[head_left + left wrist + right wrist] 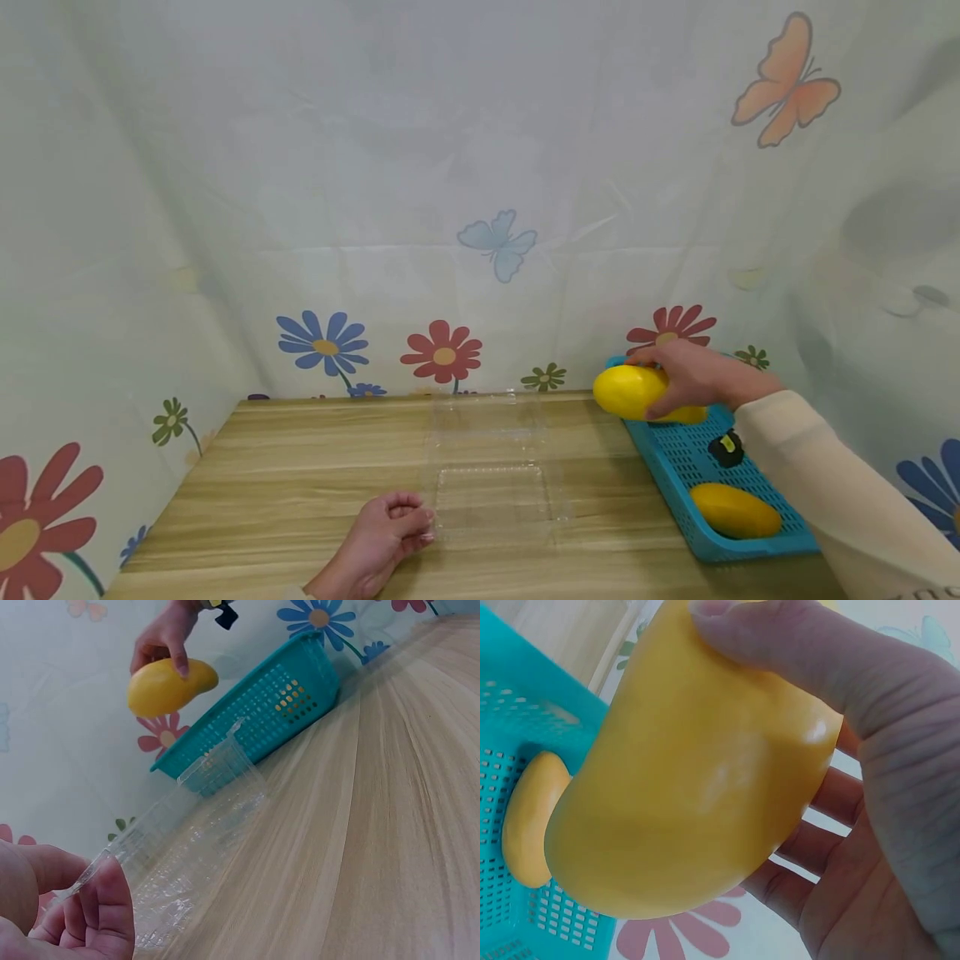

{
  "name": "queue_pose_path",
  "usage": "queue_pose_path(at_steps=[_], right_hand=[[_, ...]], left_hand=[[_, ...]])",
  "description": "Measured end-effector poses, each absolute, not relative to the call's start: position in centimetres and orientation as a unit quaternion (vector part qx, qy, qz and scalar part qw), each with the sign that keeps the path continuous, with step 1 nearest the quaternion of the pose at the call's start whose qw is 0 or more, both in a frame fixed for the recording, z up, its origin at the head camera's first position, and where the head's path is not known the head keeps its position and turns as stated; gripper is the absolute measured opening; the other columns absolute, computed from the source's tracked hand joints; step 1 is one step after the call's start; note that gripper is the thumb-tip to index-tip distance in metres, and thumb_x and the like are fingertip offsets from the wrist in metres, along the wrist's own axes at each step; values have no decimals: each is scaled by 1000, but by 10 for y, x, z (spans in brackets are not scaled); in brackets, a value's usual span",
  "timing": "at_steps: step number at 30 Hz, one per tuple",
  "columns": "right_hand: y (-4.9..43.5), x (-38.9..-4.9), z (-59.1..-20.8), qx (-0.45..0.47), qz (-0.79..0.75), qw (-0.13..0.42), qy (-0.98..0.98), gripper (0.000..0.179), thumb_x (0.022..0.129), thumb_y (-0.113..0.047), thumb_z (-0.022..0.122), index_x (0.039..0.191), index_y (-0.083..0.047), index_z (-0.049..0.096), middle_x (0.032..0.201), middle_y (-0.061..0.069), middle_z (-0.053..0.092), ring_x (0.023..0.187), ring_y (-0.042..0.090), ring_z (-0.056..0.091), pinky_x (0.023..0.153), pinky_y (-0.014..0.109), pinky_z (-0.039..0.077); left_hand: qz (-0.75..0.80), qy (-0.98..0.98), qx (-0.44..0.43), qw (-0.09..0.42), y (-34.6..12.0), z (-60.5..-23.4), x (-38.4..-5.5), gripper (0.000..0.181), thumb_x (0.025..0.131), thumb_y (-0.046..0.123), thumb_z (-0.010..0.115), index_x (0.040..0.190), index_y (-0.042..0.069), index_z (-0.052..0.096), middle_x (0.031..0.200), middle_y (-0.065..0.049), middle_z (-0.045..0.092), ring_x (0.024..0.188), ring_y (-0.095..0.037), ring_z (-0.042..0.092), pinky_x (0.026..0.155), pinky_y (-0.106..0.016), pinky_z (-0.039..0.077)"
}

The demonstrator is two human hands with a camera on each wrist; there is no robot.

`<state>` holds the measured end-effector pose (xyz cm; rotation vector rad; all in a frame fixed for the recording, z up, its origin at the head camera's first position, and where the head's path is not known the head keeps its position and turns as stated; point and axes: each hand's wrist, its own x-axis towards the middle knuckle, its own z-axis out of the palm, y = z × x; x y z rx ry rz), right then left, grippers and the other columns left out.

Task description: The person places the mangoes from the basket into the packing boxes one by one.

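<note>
My right hand [686, 375] grips a yellow mango [632, 392] above the far end of a blue perforated basket [675, 500]. In the right wrist view this mango [690, 772] fills the middle, with the thumb on one side and the fingers round the other. A second mango [735, 511] lies in the near part of the basket. On the table, a clear plastic clamshell box [491, 500] stands with its lid folded back toward the wall. My left hand [382, 533] pinches the left edge of that box [210, 769] between thumb and fingers.
A wooden table [315, 467] runs up to a hanging cloth [375, 167] printed with flowers and butterflies. Beside the sleeve, a dark band with a small yellow-green part [726, 448] shows at the right wrist.
</note>
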<state>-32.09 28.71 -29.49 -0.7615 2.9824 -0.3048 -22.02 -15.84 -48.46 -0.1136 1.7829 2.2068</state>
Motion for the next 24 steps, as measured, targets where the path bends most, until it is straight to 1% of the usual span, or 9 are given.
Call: queue_pose_path(at_steps=[6,14,20,24], right_hand=[[277,-320,-297,-253,-93,22,963,73,72,-37,91,135,-13,64,125,4,70,99,18,58,86,41,58],[263,-320,-302,-251,-120,28,960,71,73,-33,92,136,-16,63,124,2,71,98,16,62,87,42,59],[256,-326,-308,-258,-123,35,958,71,73,-38,92,134,-17,64,120,1,71,96,16,62,87,41,59],[255,-330,-314,-258,-135,43,956,72,73,-39,92,136,-16,63,120,2,71,97,16,62,87,41,59]], left_hand=[[768,620,-39,153,-158,-484,-220,34,95,0,68,119,-5,45,89,-1,61,85,-14,64,80,-28,61],[768,621,-33,154,-158,-483,-220,34,95,1,69,118,-5,45,91,-1,61,86,-14,64,81,-28,61],[767,622,-29,155,-159,-483,-220,33,95,1,67,118,-4,44,91,-1,60,86,-13,63,80,-27,60],[765,624,-30,154,-159,-484,-219,34,95,1,68,118,-5,44,91,-2,60,85,-14,63,80,-28,60]])
